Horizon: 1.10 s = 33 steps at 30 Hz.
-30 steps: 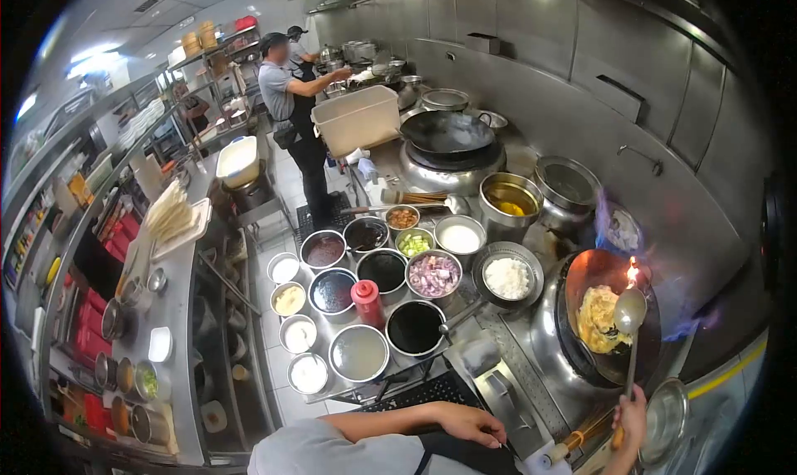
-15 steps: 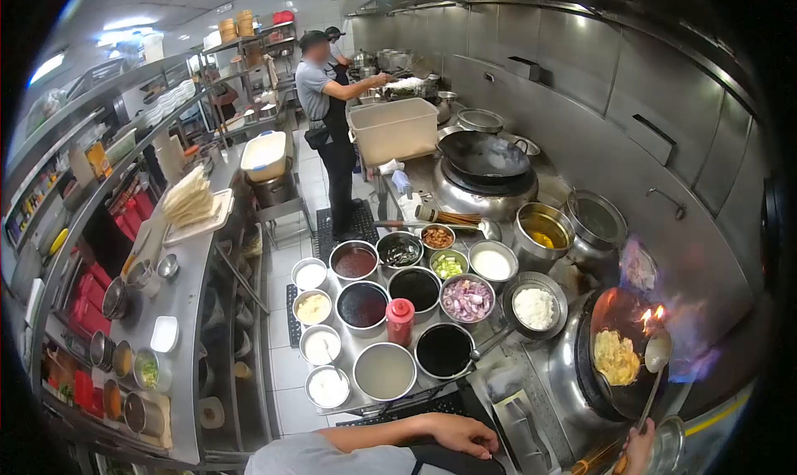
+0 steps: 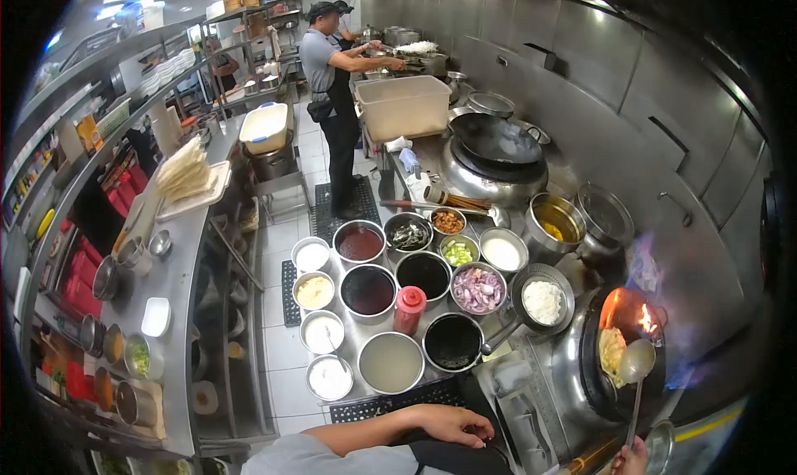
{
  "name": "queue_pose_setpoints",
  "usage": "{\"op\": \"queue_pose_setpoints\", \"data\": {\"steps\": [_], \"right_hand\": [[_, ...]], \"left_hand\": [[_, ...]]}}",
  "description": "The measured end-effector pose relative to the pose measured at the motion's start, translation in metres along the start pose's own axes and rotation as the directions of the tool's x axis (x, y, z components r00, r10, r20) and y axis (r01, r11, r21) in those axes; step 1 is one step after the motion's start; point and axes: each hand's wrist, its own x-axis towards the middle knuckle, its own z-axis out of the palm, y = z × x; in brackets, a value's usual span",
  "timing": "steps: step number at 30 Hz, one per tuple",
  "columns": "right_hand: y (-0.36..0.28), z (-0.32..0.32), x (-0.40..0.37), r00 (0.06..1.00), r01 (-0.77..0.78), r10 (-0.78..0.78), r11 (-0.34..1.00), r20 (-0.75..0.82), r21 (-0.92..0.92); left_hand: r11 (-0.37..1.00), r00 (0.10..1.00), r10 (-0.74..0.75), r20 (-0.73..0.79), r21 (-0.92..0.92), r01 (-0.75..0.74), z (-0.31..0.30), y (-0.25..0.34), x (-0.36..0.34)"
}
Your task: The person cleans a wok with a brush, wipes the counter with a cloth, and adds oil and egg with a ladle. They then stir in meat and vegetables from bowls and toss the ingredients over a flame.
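My right hand (image 3: 631,460) is wrapped round the handle of a long metal ladle (image 3: 638,361). The ladle's bowl is at the right edge of a yellow, egg-like mass (image 3: 613,352) in a dark wok (image 3: 604,396). Orange flame light shows at the wok's far side, and bluish flame flickers outside its rim. My left hand (image 3: 458,426) hangs palm down in front of my dark apron, fingers loosely bent and apart, holding nothing that I can see. A metal container with a handle (image 3: 531,432) stands just right of it.
Several metal pots of sauces and chopped ingredients surround a red squeeze bottle (image 3: 409,310). A strainer of white food (image 3: 544,301) sits left of the wok. Farther off are an oil pot (image 3: 554,220), a second wok (image 3: 496,140), a plastic tub (image 3: 404,108) and a co-worker (image 3: 332,93).
The ladle's bowl has moved left and down against the yellow mass, which now shows narrower. My left hand stays nearly in place. The whole view has shifted slightly.
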Motion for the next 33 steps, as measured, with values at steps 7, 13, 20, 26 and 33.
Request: {"op": "queue_pose_setpoints", "data": {"steps": [7, 13, 20, 26, 33], "right_hand": [[0.045, -0.007, 0.099, 0.998, 0.068, -0.068, 0.996, 0.017, -0.058], [-0.001, -0.011, 0.019, 0.998, -0.049, 0.046, 0.996, 0.047, 0.079], [0.020, -0.017, 0.076, 0.985, 0.080, -0.115, 0.965, -0.131, -0.248], [0.025, -0.014, 0.075, 0.991, 0.052, -0.054, 0.998, 0.126, 0.017], [0.036, -0.037, 0.075, 0.969, 0.141, -0.210, 0.905, -0.134, -0.400]], "left_hand": [[0.998, 1.000, 0.026, 0.002, 0.055, -0.026, 0.010, 0.008, 0.044], [0.984, 0.985, -0.172, -0.013, 0.033, 0.173, 0.019, 0.039, 0.070], [0.951, 0.960, -0.280, -0.019, 0.134, 0.280, 0.037, 0.053, 0.101], [0.942, 0.963, -0.269, 0.008, 0.212, 0.261, 0.038, 0.065, 0.130], [0.944, 0.941, -0.322, -0.104, 0.036, 0.327, 0.030, 0.036, 0.119]]}}
